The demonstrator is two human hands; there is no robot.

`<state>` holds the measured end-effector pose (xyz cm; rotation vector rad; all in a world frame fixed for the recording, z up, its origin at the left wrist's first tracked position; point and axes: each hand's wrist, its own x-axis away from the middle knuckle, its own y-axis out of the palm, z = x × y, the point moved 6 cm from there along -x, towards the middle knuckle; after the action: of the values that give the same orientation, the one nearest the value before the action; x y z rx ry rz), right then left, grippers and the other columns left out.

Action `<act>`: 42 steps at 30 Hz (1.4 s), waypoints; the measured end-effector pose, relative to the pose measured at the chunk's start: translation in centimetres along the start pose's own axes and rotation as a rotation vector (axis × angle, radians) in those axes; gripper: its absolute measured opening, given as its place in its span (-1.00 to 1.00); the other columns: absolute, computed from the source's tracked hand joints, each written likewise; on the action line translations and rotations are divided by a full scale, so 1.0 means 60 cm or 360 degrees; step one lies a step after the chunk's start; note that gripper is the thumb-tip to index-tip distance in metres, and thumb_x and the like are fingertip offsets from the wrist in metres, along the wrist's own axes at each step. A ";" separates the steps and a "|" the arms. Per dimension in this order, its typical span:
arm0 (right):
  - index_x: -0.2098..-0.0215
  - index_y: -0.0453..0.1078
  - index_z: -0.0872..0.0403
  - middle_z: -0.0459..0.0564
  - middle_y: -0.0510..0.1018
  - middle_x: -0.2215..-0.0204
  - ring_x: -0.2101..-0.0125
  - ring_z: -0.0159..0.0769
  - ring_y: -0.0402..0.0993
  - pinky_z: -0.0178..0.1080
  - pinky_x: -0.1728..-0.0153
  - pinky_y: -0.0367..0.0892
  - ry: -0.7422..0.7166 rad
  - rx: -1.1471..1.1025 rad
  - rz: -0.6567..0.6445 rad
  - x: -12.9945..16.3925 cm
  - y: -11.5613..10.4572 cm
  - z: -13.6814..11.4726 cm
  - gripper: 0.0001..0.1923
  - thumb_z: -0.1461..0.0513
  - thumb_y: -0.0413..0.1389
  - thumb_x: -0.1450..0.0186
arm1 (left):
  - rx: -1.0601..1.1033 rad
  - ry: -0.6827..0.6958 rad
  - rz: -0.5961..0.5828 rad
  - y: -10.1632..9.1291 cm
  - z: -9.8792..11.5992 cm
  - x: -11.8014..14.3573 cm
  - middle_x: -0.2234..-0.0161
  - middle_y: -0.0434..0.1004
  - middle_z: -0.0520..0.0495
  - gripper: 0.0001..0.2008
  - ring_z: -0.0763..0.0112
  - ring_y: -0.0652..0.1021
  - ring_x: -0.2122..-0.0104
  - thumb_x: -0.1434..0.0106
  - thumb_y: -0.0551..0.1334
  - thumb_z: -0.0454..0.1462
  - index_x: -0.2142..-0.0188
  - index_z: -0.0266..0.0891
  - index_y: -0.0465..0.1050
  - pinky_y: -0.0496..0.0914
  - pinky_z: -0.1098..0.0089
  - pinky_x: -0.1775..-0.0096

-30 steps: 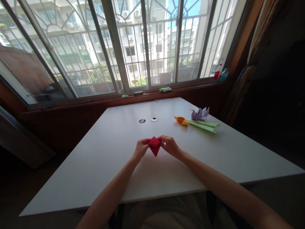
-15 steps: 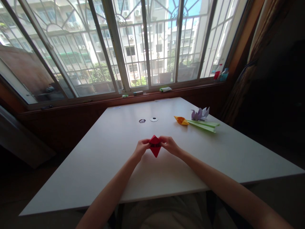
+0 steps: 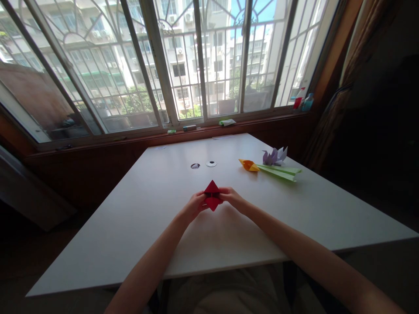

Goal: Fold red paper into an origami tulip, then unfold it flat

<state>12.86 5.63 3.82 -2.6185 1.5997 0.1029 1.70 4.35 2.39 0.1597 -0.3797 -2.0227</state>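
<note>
Since a second ago the red paper model (image 3: 212, 196) has turned in the fingers: its long point, which hung toward the person, is now short, and a sharper tip stands up toward the window. Both hands have drawn a little closer together and sit slightly farther up the white table (image 3: 137, 226).

At this moment the left hand (image 3: 195, 205) pinches the left corner of the red piece, and the right hand (image 3: 231, 197) pinches the right corner, fingertips closed on the paper from both sides. The model is held just above the table near its middle, between the two hands, apart from everything else.

To do this fold well, the judgement is that the pinches should stay at the side corners so the centre crease remains free to move. Even pressure from both hands would keep the upper tip on the centre line; a stronger pull from one side would likely skew it. Setting the piece down on the table before sharpening the crease would probably give a cleaner edge than creasing in the air.

Well to the right lie an orange folded flower (image 3: 248, 165) with a green paper stem (image 3: 279, 172) and, just behind, a purple folded piece (image 3: 275, 156).
</note>
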 end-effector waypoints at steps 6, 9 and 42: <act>0.40 0.42 0.20 -0.08 0.41 0.60 0.58 -0.44 0.24 -0.35 0.52 0.16 -0.0001 0.0032 0.0019 -0.003 -0.005 0.006 -0.76 0.22 0.05 -0.01 | -0.0063 -0.0022 0.0011 0.002 0.002 0.005 0.23 0.47 -0.25 -0.61 0.18 0.45 0.18 -0.05 0.20 -0.15 0.16 -0.34 0.38 0.31 0.32 0.22; 0.39 0.42 0.19 -0.08 0.43 0.58 0.57 -0.44 0.25 -0.35 0.51 0.17 -0.0027 0.0050 0.0018 -0.004 -0.006 0.008 -0.77 0.25 0.04 -0.02 | -0.0087 -0.0025 0.0014 0.003 0.003 0.005 0.22 0.47 -0.26 -0.60 0.15 0.44 0.16 -0.03 0.22 -0.16 0.16 -0.34 0.39 0.30 0.29 0.18; 0.60 0.29 0.15 -0.15 0.35 0.64 0.57 -0.45 0.24 -0.40 0.55 0.14 -0.0211 0.0528 0.0211 -0.004 -0.013 0.012 -0.89 0.25 0.04 -0.03 | -0.0380 0.0025 0.0328 -0.021 -0.004 -0.002 0.42 0.55 -0.11 -0.78 0.28 0.49 0.36 0.10 0.29 -0.26 0.40 -0.33 0.52 0.31 0.35 0.25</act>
<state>13.44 6.28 3.14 -2.2120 1.5884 0.0154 0.75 4.98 1.74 -0.0116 -0.1363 -1.8445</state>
